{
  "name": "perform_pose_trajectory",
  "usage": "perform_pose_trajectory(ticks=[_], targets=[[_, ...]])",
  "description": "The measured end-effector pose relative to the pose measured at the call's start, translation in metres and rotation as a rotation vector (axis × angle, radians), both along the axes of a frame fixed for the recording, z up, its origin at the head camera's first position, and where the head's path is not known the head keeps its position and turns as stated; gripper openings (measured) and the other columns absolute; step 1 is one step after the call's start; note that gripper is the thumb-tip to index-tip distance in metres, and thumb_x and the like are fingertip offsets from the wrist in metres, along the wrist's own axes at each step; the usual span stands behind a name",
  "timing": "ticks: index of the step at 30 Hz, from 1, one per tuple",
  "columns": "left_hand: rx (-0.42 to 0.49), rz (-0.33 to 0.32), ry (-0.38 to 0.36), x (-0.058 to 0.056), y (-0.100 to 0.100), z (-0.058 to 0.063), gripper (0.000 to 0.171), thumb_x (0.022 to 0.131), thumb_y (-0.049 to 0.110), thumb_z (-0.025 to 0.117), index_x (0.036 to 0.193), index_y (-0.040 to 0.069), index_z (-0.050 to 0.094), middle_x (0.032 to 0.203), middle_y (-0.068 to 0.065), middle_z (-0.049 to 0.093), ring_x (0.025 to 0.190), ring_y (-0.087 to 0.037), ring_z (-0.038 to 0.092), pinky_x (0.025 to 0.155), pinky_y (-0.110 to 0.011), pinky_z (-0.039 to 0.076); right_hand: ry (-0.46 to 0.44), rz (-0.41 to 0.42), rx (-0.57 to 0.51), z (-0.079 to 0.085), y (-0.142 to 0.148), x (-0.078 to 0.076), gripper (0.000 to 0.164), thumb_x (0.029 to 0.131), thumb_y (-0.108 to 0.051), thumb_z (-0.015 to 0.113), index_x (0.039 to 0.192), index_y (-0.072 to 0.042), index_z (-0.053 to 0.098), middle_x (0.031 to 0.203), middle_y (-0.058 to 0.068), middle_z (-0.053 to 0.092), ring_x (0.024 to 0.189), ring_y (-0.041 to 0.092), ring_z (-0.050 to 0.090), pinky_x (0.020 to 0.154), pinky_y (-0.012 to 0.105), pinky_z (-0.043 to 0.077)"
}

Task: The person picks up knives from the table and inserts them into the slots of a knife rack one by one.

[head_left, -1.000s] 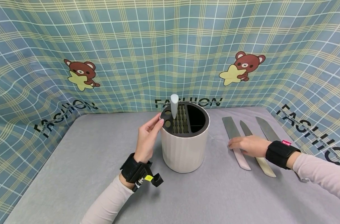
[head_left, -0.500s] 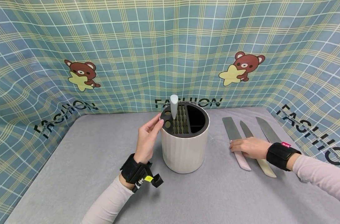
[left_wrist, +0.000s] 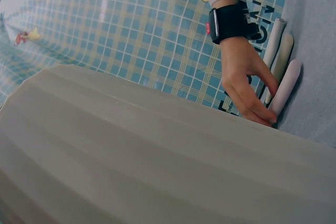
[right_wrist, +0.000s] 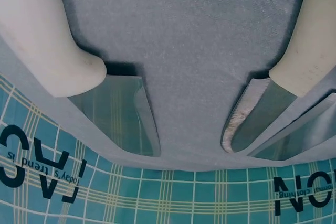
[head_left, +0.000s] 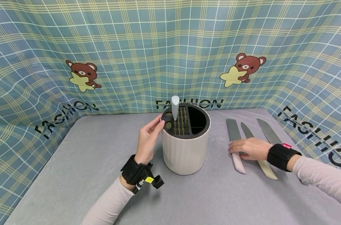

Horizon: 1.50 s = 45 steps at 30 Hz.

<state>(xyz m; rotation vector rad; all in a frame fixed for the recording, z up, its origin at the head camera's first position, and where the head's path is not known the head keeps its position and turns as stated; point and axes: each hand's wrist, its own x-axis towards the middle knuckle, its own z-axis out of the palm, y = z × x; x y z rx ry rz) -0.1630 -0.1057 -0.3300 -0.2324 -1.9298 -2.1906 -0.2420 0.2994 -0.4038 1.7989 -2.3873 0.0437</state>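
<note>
At the middle of the head view stands a white ribbed knife holder [head_left: 184, 156] with a dark slotted top. My left hand [head_left: 147, 140] grips its left rim between thumb and fingers. A light grey handle [head_left: 175, 106] sticks up from the slots; what it belongs to is hidden inside. To the right, my right hand [head_left: 250, 148] pinches a pink-handled knife [head_left: 238, 164] with a broad square-ended blade, where handle meets blade. The left wrist view shows thumb and fingers on either side of the pink handle [left_wrist: 287, 85]. In the right wrist view no fingers show.
A cream-handled knife [head_left: 267, 170] lies partly under my right hand. Farther right is another knife [head_left: 270, 131], its handle covered by my forearm in the head view but visible as a white handle [right_wrist: 58, 51] from the right wrist. A checked cloth [head_left: 159, 56] hangs behind.
The pink-handled knife has turned slightly, its handle end swinging left and its blade tip shifting a little right. My right hand's fingers moved slightly with it. The left hand stays on the holder.
</note>
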Motion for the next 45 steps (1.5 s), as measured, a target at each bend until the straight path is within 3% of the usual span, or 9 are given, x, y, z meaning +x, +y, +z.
perform_pose_trajectory(ticks=[7,10,16,25,28,31,34,40,45], targets=[[-0.013,0.005,-0.004,-0.001,0.000,-0.001,0.044,0.100,0.018,0.056,0.142,0.007,0.049,0.146,-0.006,0.048,0.131,-0.015,0.048,0.111,-0.025,0.043,0.047,0.038,-0.053,-0.003,-0.003,-0.004,0.046,0.069,-0.004,0.084,0.112,-0.007,0.069,0.115,0.012,0.067,0.104,0.028,0.064,0.067,0.032,0.059],[-0.013,0.007,-0.006,-0.002,0.001,0.000,0.044,0.100,0.018,0.056,0.142,0.007,0.049,0.145,-0.005,0.049,0.131,-0.014,0.049,0.111,-0.025,0.042,0.087,0.053,-0.080,-0.004,-0.003,-0.006,0.039,0.075,-0.007,0.081,0.112,-0.006,0.069,0.114,0.011,0.067,0.104,0.027,0.065,0.067,0.034,0.059],[-0.010,0.005,-0.010,-0.003,0.001,0.000,0.044,0.100,0.018,0.056,0.142,0.006,0.049,0.146,-0.006,0.048,0.132,-0.015,0.048,0.111,-0.025,0.042,0.133,0.071,-0.140,0.000,-0.005,-0.011,0.024,0.096,-0.021,0.062,0.113,-0.004,0.069,0.113,0.012,0.068,0.103,0.027,0.065,0.067,0.035,0.059],[-0.005,0.010,-0.009,-0.004,0.001,-0.001,0.044,0.101,0.016,0.055,0.142,0.004,0.048,0.147,-0.007,0.048,0.133,-0.016,0.046,0.112,-0.026,0.041,0.166,0.052,-0.215,0.011,-0.013,-0.012,0.050,0.105,-0.032,0.025,0.112,-0.004,0.066,0.110,0.010,0.067,0.102,0.026,0.063,0.066,0.037,0.058],[-0.005,0.012,-0.010,-0.004,0.002,-0.001,0.044,0.101,0.016,0.055,0.142,0.004,0.048,0.147,-0.009,0.047,0.134,-0.018,0.046,0.112,-0.027,0.041,0.174,0.042,-0.234,0.014,-0.016,-0.012,0.037,0.104,-0.024,0.034,0.112,-0.004,0.064,0.109,0.010,0.066,0.102,0.025,0.061,0.064,0.036,0.058],[-0.004,0.013,-0.014,-0.004,0.002,-0.001,0.044,0.101,0.015,0.055,0.142,0.004,0.048,0.146,-0.010,0.048,0.133,-0.019,0.047,0.112,-0.028,0.042,0.165,0.019,-0.243,0.016,-0.018,-0.012,0.023,0.093,-0.010,0.051,0.111,-0.005,0.063,0.108,0.010,0.065,0.101,0.023,0.061,0.063,0.034,0.057],[-0.003,0.014,-0.015,-0.005,0.002,0.000,0.044,0.101,0.015,0.055,0.142,0.004,0.048,0.146,-0.010,0.048,0.133,-0.019,0.047,0.112,-0.028,0.042,0.154,-0.003,-0.253,0.018,-0.019,-0.013,0.031,0.079,-0.002,0.060,0.110,-0.005,0.063,0.107,0.010,0.064,0.100,0.022,0.061,0.063,0.034,0.057],[-0.003,0.014,-0.015,-0.006,0.003,0.000,0.045,0.101,0.016,0.055,0.143,0.003,0.047,0.146,-0.010,0.047,0.133,-0.019,0.047,0.111,-0.028,0.042,0.167,-0.028,-0.292,0.027,-0.020,-0.016,0.041,0.068,0.005,0.067,0.108,-0.002,0.063,0.106,0.009,0.065,0.096,0.022,0.062,0.064,0.037,0.057],[-0.004,0.015,-0.020,-0.006,0.003,0.001,0.046,0.101,0.016,0.055,0.143,0.002,0.046,0.147,-0.010,0.047,0.133,-0.019,0.047,0.111,-0.027,0.042,0.175,-0.037,-0.318,0.033,-0.021,-0.018,0.021,0.095,-0.011,0.049,0.108,-0.003,0.063,0.105,0.008,0.065,0.095,0.020,0.062,0.063,0.036,0.056]])
